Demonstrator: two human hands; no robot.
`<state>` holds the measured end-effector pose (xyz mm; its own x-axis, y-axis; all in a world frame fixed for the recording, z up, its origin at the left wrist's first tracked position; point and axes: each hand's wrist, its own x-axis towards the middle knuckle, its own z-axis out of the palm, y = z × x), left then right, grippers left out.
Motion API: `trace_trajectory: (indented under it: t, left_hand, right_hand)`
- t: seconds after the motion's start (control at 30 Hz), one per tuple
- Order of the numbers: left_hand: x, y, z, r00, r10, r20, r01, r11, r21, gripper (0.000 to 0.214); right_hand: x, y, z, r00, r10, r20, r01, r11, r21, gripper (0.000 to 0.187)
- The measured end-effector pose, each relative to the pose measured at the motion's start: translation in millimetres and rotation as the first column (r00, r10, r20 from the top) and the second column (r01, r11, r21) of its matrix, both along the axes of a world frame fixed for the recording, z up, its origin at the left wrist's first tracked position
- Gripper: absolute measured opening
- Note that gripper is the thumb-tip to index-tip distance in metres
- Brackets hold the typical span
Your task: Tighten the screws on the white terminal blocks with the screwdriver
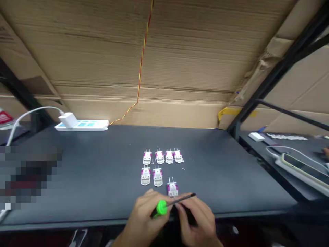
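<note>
Both my hands meet at the front edge of a dark grey table (231,171). My left hand (144,219) is closed round a screwdriver (169,203) with a bright green handle end and a thin dark shaft pointing right. My right hand (197,219) is closed just under the shaft; what it pinches is hidden. Right beyond my fingers lies one small white and magenta part with two metal prongs (172,188). Several more such parts (161,157) lie in two rows farther back.
A white power strip with a plugged charger (81,124) and white cable sits at the back left. A red-yellow twisted wire (141,65) runs down the cardboard wall. A black frame post (259,99) stands at the right, with a neighbouring bench holding a phone (300,165) and cables.
</note>
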<state>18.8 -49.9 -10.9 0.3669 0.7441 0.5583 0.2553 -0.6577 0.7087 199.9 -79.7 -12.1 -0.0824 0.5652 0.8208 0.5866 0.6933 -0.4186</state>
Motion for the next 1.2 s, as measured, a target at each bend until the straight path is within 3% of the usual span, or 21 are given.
trace_trajectory:
  t: [0.2, 0.87, 1.2]
  left_hand:
    - [-0.9, 1.9, 4.8, 0.999, 0.011, -0.031, -0.014, 0.995, -0.094, 0.024]
    - [-0.9, 1.6, 3.5, 1.0, 0.013, 0.013, -0.013, 1.0, 0.023, 0.012]
    - [-2.5, 1.7, -0.6, 1.0, 0.007, -0.011, -0.006, 0.995, 0.097, 0.007]
  right_hand:
    - [0.2, 0.1, 0.2, 0.999, 0.041, 0.0, -0.041, 0.999, -0.035, 0.035]
    - [3.0, 0.9, 4.0, 0.988, 0.103, -0.115, -0.118, 0.985, -0.125, 0.032]
    - [10.1, 1.3, 17.6, 0.99, 0.125, -0.061, -0.133, 0.981, -0.138, 0.025]
